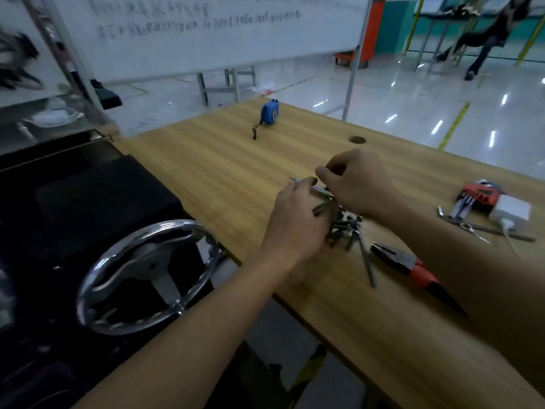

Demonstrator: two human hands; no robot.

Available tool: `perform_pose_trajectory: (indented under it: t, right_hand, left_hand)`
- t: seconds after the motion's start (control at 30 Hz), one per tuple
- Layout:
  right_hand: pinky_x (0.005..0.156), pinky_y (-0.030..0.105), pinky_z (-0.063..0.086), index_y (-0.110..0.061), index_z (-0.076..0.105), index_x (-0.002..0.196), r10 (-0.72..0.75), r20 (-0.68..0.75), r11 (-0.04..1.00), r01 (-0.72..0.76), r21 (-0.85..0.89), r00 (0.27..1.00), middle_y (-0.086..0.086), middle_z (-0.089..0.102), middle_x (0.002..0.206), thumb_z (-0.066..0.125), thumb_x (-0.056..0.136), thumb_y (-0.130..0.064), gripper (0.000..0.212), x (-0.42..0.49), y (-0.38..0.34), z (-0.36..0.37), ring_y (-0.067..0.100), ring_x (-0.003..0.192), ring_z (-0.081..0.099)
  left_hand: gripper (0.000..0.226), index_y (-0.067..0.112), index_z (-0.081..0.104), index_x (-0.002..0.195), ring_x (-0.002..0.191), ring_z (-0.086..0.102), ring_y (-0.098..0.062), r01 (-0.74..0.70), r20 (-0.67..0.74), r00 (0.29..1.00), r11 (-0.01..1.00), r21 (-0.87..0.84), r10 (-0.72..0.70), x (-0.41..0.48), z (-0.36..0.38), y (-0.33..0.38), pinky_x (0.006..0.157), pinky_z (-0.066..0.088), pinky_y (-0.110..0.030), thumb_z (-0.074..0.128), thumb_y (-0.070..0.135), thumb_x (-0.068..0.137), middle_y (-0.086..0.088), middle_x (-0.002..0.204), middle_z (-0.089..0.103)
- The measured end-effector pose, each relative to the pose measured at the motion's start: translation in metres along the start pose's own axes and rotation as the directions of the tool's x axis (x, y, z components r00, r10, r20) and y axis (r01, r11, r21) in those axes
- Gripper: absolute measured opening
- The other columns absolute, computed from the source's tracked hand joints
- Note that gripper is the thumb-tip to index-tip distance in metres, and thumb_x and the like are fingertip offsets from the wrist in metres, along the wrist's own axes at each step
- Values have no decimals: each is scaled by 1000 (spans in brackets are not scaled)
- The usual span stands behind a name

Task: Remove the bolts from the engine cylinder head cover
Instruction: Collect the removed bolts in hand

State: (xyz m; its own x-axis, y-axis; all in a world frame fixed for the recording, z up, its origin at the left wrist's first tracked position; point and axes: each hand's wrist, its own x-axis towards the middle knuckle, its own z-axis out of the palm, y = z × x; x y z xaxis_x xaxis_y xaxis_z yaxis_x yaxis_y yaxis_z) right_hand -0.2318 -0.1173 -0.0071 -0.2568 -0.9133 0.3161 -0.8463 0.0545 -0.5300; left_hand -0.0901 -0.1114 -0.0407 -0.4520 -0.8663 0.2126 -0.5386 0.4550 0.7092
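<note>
In the head view, both hands met over a wooden bench (pixel 206 172). The left hand (pixel 295 222) had its fingers (pixel 306 185) curled round a thin silver tool (pixel 320 190). The right hand (pixel 358 184) pinched the same tool from above. Dark bolts (pixel 345 225) lay heaped on the bench just beneath the hands, pliers (pixel 410 268) near them, a hex key set (pixel 477 196) farther right.

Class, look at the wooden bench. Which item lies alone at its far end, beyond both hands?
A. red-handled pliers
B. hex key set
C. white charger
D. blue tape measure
D: the blue tape measure lies alone at the far end of the wooden bench; the other three lie on its near right side.
</note>
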Motion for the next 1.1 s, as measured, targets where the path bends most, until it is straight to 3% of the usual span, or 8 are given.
perform_pose_trajectory:
  t: [0.13, 0.23, 0.3, 0.43, 0.57, 0.73, 0.9, 1.1]
  right_hand:
    - [53, 24, 43, -27, 69, 74, -123, 30, 991, 121, 56, 992, -14, 63, 65, 61, 92, -47, 28, 2, -53, 14, 4, 63, 60]
    - [53, 24, 38, -40, 66, 79, -298, 63, 947, 286, 149, 953, -17, 63, 61, 46, 81, -76, 42, -5, -123, 38, 2, 60, 57]
    - [54, 27, 40, -47, 59, 91, -391, 113, 909, 365, 201, 913, -22, 64, 65, 30, 72, -93, 58, -17, -177, 57, 3, 57, 58]
    - [67, 40, 51, -44, 44, 114, -550, 112, 817, 505, 280, 828, -9, 68, 76, 16, 67, -100, 78, -27, -266, 100, 21, 70, 64]
    - [66, 34, 45, -35, 46, 113, -633, 190, 771, 590, 238, 750, 0, 64, 85, 7, 64, -101, 90, -33, -346, 122, 23, 72, 59]
    - [53, 29, 31, -15, 52, 101, -515, 405, 849, 514, 121, 755, -3, 50, 72, 22, 61, -94, 93, -35, -394, 142, 14, 61, 49]
    - [74, 35, 41, -16, 66, 91, -471, 503, 865, 492, 101, 725, 13, 60, 91, 28, 58, -89, 88, -24, -407, 142, 25, 76, 55]
    - [63, 32, 36, -24, 61, 74, -529, 457, 838, 526, 147, 715, -4, 58, 73, 30, 59, -93, 77, -13, -412, 151, 10, 68, 52]
  left_hand:
    - [28, 33, 66, 116, 101, 63, 8, -105, -345, 933, 994, 12, 102, -90, -139, -25, 86, 52, -15, 63, 39, 89, 20, 109, 70]
    - [20, 39, 68, 100, 75, 66, 12, 63, -593, 795, 956, 285, 125, -199, -261, -50, 65, 49, -4, 59, 53, 90, 27, 90, 71]
    - [32, 43, 68, 100, 63, 65, 9, 347, -737, 671, 844, 409, 81, -279, -333, -66, 56, 52, -10, 53, 69, 87, 26, 83, 70]
    - [68, 28, 62, 117, 84, 69, -23, 791, -921, 361, 572, 217, -149, -435, -458, -117, 80, 58, -49, 56, 80, 74, 6, 93, 72]
    - [93, 26, 58, 123, 101, 64, -35, 956, -922, 157, 289, 51, -355, -505, -494, -150, 95, 50, -53, 43, 96, 64, -8, 115, 68]
    - [111, 18, 55, 123, 80, 57, -20, 958, -863, 138, 288, -10, -487, -489, -483, -146, 71, 46, -36, 25, 102, 57, 3, 94, 61]
    - [93, 21, 65, 72, 55, 62, -16, 916, -805, 349, 358, 183, -481, -469, -489, -145, 56, 50, -31, 26, 103, 55, 2, 57, 65]
    - [51, 23, 65, 94, 65, 69, -21, 911, -624, 372, 398, 106, -687, -446, -511, -145, 50, 54, -34, 60, 70, 74, -5, 81, 72]
